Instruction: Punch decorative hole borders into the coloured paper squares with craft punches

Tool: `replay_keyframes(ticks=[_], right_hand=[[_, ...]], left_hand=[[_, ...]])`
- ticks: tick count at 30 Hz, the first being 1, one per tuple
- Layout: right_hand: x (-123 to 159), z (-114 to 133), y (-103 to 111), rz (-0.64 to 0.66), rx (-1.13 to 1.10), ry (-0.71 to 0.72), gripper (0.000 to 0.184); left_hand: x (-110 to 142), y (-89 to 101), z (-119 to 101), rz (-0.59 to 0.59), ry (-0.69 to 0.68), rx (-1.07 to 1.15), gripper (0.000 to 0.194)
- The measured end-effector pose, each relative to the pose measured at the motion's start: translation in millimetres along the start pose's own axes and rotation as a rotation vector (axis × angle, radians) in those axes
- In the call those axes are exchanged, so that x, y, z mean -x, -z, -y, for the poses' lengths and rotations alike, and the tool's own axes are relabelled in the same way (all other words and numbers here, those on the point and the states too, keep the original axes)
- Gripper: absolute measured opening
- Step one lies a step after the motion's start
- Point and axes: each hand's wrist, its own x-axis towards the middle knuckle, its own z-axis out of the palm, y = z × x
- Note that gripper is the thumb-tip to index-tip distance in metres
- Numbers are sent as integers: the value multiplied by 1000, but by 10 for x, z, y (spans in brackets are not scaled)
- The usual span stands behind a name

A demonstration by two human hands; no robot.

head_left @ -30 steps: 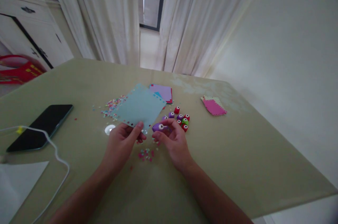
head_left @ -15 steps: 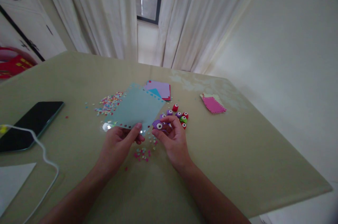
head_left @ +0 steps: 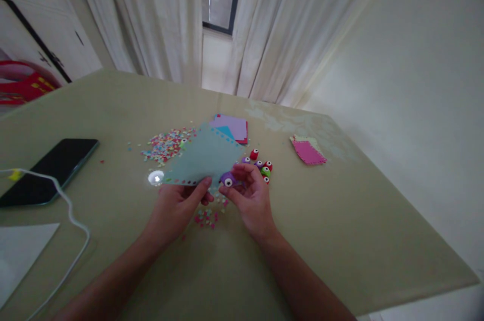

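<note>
My left hand (head_left: 177, 207) pinches the near edge of a light blue paper sheet (head_left: 206, 157) whose edge carries a row of punched holes. My right hand (head_left: 249, 195) is closed round a small purple craft punch (head_left: 228, 179), held right beside the sheet's near corner. Just beyond my right hand lies a cluster of several small red, green and purple punches (head_left: 260, 162). Punched paper bits (head_left: 206, 217) are scattered on the table below my hands.
A stack of purple, blue and red paper (head_left: 232, 128) lies behind the sheet, and a larger heap of coloured confetti (head_left: 166, 143) to its left. Pink paper pieces (head_left: 307, 150) sit at right. A black phone (head_left: 47, 170), white cable (head_left: 73, 220) and white sheet (head_left: 18, 255) are at left.
The blue sheet has tilted and swung slightly right in my left hand. My right hand has brought the purple punch closer to the sheet's near corner.
</note>
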Motion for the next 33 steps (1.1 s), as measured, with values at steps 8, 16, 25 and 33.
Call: replay_keyframes(ticks=[8,16,25,33], right_hand=[[-68,-34,105,127,-64,-200,48],[-67,75,195,268,-7,-272,32],[-65,110,157,201,-71,-293,32],[-42,94,139,228,-69,-270,29]], left_hand=[[-21,3,134,114,-20,-43,29],[-29,33,165,159,-1,0,27],[-22,30,148,178,10,-28,28],[-16,26,142,176,-13,-79,33]])
